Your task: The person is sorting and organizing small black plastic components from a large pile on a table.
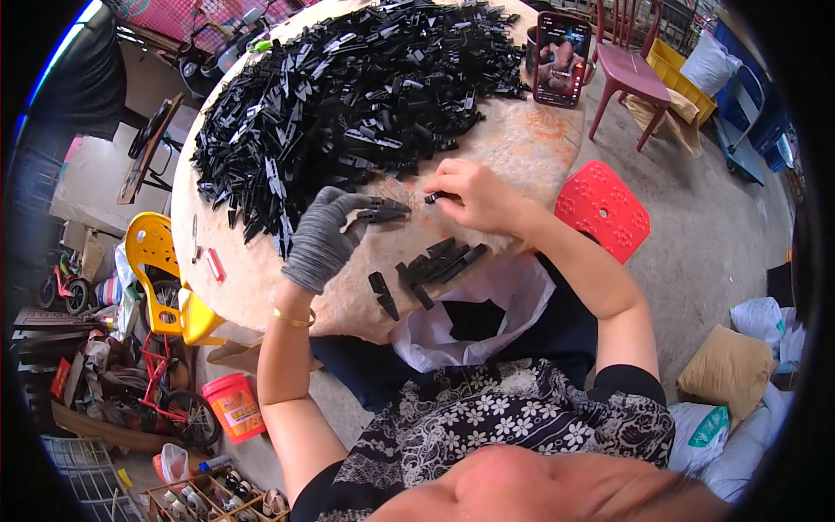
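My left hand (323, 239), in a grey knit glove, is closed on a dark, narrow black plastic piece (384, 211) that points right. Just to its right, my bare right hand (478, 196) pinches a small black part (430, 198); the two are slightly apart. Beyond both hands spreads a large heap of black plastic pieces (348, 96) on a round, light-covered table (531, 143). Several similar loose pieces (439, 263) lie nearer me by the table edge. An open white plastic bag (531, 300) sits at my lap, with something dark inside.
A phone (559, 61) stands upright at the table's far right. A red stool (603, 211) and a maroon chair (631, 74) are to the right. At left are a yellow chair (155, 270), a red bucket (234, 408) and a red-and-white object (215, 264) on the table.
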`<state>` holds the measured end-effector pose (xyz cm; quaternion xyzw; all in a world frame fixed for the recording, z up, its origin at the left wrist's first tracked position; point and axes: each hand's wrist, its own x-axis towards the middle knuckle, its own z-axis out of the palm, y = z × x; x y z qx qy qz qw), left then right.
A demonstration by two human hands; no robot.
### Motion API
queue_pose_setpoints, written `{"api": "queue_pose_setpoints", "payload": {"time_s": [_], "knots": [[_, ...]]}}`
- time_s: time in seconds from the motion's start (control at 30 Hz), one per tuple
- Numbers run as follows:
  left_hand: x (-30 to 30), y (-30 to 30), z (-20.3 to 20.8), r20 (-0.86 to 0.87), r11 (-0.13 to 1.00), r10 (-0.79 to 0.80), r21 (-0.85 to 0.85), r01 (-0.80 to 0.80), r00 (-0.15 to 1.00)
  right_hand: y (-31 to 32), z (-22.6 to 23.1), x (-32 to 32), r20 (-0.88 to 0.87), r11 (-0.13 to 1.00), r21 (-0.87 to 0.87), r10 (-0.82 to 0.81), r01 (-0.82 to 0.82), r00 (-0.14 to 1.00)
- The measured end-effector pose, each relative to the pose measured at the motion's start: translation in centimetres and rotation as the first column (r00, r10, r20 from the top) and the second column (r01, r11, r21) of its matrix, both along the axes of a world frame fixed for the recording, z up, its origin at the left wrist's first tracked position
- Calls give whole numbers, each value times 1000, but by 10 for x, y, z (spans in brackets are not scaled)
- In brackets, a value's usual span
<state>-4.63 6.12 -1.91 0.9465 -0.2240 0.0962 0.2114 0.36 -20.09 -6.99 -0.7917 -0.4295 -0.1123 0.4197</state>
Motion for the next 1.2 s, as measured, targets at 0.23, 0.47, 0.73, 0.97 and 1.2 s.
{"api": "queue_pose_setpoints", "payload": {"time_s": [0.23,0.47,0.73,0.97,1.2], "knots": [[-7,-10,-13,47,960,50,272,-61,998,-1,7,-6,-62,983,17,184,-183,981],[-6,-22,-24,66,966,-45,257,27,997,-1,8,-6,-56,977,11,211,-211,976],[-4,-33,-11,-271,985,-107,102,139,956,2,3,-5,-7,992,-22,125,-125,992],[2,-29,6,-257,964,-78,228,138,963,2,1,-4,36,998,-2,58,-58,998],[-8,-26,-2,24,983,-141,126,137,990,3,-2,-3,53,998,11,63,-63,997]]}}
